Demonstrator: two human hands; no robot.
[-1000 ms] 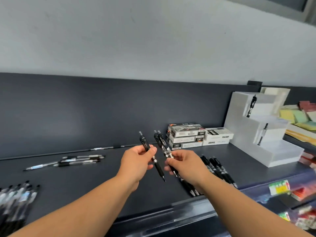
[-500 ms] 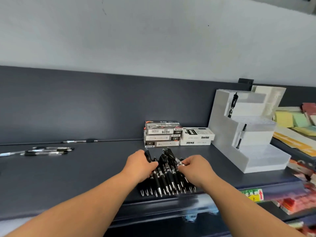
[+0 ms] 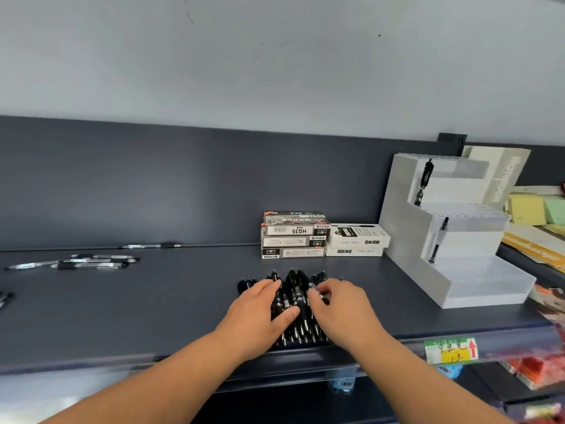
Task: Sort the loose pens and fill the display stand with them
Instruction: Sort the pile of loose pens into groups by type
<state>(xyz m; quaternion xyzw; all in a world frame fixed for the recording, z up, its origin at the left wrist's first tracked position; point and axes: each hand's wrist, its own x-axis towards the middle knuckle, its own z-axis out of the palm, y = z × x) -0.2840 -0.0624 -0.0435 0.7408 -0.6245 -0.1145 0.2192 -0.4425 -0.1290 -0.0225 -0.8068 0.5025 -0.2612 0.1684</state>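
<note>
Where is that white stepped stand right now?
In the head view, the white display stand sits at the right of the dark shelf, just right of the pen boxes and beyond the black pens at the right hand.

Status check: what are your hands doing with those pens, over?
Left hand flat on black pens, right hand pinching some. Display stand holds just two pens. Nothing blocks the way there.

Black pens [image 3: 295, 296] on a dark grey shelf [image 3: 153, 301]; white stand [image 3: 452, 240]; yellow-green price tag [image 3: 451, 350].
</note>
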